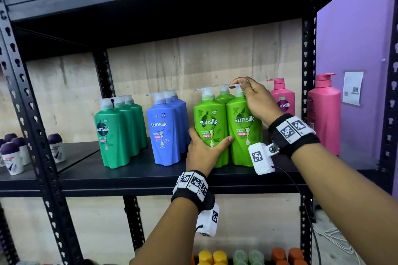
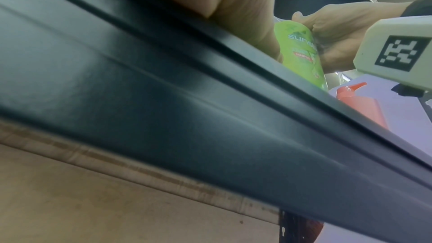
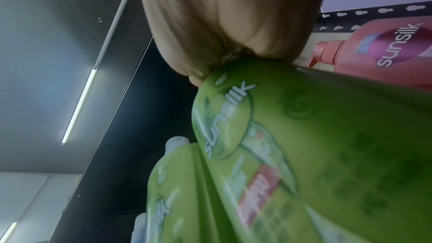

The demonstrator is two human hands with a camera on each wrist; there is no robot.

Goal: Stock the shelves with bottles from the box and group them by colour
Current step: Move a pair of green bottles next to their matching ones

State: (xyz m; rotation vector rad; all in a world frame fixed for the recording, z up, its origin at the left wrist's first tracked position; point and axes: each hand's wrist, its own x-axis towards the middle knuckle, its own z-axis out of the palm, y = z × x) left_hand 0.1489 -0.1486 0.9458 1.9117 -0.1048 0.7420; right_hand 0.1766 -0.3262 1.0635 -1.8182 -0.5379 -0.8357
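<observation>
Three lime green pump bottles stand on the black shelf [image 1: 133, 176]. My left hand [image 1: 204, 148] grips the lower body of the left lime bottle [image 1: 207, 122], thumb across its front. My right hand [image 1: 254, 97] holds the right lime bottle [image 1: 242, 133] at its neck and pump; this bottle [image 3: 315, 145] fills the right wrist view and shows as a green sliver [image 2: 301, 51] in the left wrist view. A third lime bottle [image 1: 224, 94] stands behind them. Dark green bottles [image 1: 116, 133] and blue bottles [image 1: 165, 131] stand in rows to the left, pink bottles [image 1: 282, 101] to the right.
Another pink bottle [image 1: 324, 112] stands beyond the right upright [image 1: 305, 66] by the purple wall. Small purple-capped roll-ons [image 1: 13, 157] sit on the neighbouring shelf at left. Yellow, pale green and orange caps [image 1: 247, 256] show on the shelf below. A cable hangs from my right wrist.
</observation>
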